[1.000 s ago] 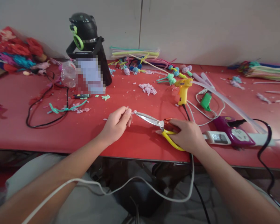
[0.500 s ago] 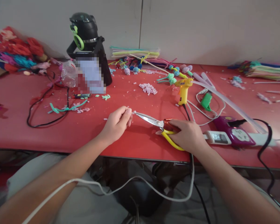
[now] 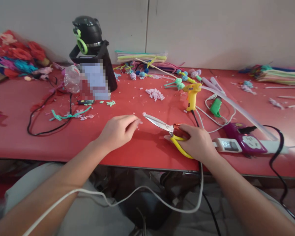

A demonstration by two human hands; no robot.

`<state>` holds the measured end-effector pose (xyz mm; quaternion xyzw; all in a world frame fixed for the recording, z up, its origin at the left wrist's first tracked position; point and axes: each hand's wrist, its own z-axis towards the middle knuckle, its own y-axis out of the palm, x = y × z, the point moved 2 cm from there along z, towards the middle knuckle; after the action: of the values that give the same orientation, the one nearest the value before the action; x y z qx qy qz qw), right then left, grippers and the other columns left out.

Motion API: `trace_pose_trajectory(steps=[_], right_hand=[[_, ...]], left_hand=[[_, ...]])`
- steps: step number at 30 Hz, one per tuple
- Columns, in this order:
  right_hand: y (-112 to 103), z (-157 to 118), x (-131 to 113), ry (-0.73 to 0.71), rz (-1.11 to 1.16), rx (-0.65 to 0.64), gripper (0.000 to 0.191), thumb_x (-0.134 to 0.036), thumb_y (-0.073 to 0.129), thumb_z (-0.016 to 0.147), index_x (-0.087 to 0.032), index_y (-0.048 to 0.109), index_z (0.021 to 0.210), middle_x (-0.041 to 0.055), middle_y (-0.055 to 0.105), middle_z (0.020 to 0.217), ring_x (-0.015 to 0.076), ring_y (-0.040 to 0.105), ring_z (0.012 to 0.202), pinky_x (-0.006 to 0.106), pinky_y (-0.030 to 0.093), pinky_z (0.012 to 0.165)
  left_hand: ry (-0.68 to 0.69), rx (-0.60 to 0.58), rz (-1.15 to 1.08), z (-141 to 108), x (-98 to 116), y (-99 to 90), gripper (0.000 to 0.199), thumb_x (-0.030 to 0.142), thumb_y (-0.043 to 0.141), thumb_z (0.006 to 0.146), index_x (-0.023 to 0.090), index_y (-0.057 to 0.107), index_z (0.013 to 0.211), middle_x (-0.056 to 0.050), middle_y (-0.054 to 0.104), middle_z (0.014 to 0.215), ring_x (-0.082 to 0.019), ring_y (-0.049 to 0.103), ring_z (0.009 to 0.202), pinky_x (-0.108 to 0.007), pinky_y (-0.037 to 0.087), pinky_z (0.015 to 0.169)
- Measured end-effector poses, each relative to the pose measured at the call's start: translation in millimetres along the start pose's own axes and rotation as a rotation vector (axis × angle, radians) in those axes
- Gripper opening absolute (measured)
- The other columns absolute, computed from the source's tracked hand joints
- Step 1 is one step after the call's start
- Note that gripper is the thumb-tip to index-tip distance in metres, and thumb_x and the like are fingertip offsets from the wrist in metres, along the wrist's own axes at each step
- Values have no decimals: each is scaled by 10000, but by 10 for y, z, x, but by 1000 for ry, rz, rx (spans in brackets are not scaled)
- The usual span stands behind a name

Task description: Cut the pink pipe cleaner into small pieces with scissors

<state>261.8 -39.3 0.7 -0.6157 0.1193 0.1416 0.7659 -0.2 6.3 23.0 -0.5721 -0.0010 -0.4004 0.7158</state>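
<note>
My right hand [image 3: 198,139] is wrapped round the handles of a pair of scissors [image 3: 159,123], one loop yellow and the other reddish. Their blades point left and look nearly closed, with a tiny pale bit at the tip. Just left of that tip, my left hand [image 3: 118,132] pinches thumb and finger together. A small pale piece shows by its fingertips, too small and blurred to name. Beyond the hands lies a pile of short pale pink pipe cleaner pieces [image 3: 154,94] on the red table [image 3: 137,147].
A yellow glue gun [image 3: 192,96] stands behind my right hand. Its neighbours are a green glue gun [image 3: 215,107] and a purple power socket [image 3: 248,139] with cables. A black flask [image 3: 88,39] stands back left. Pipe cleaner bundles [image 3: 142,57] lie along the wall. A white cable [image 3: 137,190] crosses before me.
My left hand has drawn slightly left and down, away from the scissors' tip, and a gap now shows between them. The right hand still holds the scissors in nearly the same place.
</note>
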Motion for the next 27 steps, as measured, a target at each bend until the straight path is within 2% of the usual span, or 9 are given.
trace_pose_trajectory(steps=[3, 5, 11, 13, 16, 20, 23, 27], right_hand=[[17, -4, 15, -4, -7, 2, 612, -826, 528, 733, -225, 509, 618, -10, 465, 496, 125, 411, 456, 257, 251, 496], [25, -4, 23, 0, -12, 0, 601, -818, 538, 732, -226, 517, 631, -10, 472, 503, 131, 430, 467, 257, 252, 501], [24, 3, 16, 23, -29, -32, 599, -823, 516, 730, -230, 537, 650, 7, 503, 507, 170, 511, 504, 264, 256, 513], [21, 3, 11, 27, -36, -45, 593, -818, 515, 734, -230, 556, 664, 17, 523, 518, 185, 541, 524, 267, 260, 519], [19, 4, 8, 25, -40, -58, 586, -810, 515, 742, -230, 585, 692, 29, 556, 544, 202, 575, 553, 271, 268, 521], [19, 5, 7, 29, -45, -62, 584, -811, 521, 736, -231, 569, 684, 26, 560, 550, 196, 572, 544, 268, 262, 515], [18, 6, 1, 36, -53, -70, 577, -805, 523, 737, -233, 523, 659, 19, 544, 538, 188, 562, 540, 265, 255, 516], [23, 7, -4, 34, -56, -75, 574, -803, 519, 738, -236, 482, 654, 13, 531, 532, 188, 562, 550, 264, 256, 520]], left_hand=[[-40, -51, 149, 45, -134, -79, 284, 367, 508, 965, 218, 734, 1053, -75, 770, 1087, -229, 708, 948, -338, 512, 785], [-60, -64, 184, 74, -201, -152, 310, 383, 508, 965, 235, 728, 1124, -67, 762, 1140, -236, 706, 982, -345, 514, 806], [-50, -18, 224, 167, -254, -378, 254, 338, 514, 944, 209, 732, 936, -45, 717, 898, -169, 622, 756, -307, 465, 734], [-76, -40, 223, 212, -265, -356, 205, 319, 549, 910, 202, 717, 911, -48, 685, 900, -168, 605, 764, -306, 452, 728], [-134, -143, 209, 281, -292, -220, 159, 312, 574, 879, 204, 687, 908, -51, 661, 950, -179, 612, 802, -314, 441, 721], [-141, -216, 216, 326, -316, -81, 125, 280, 556, 873, 204, 656, 880, -61, 642, 945, -191, 603, 813, -321, 424, 700], [-149, -253, 233, 312, -334, -96, 74, 233, 570, 829, 199, 622, 788, -53, 633, 868, -185, 583, 756, -318, 403, 663], [-176, -297, 209, 275, -373, -212, 77, 207, 582, 791, 200, 600, 716, -32, 637, 807, -165, 567, 688, -306, 394, 639]])
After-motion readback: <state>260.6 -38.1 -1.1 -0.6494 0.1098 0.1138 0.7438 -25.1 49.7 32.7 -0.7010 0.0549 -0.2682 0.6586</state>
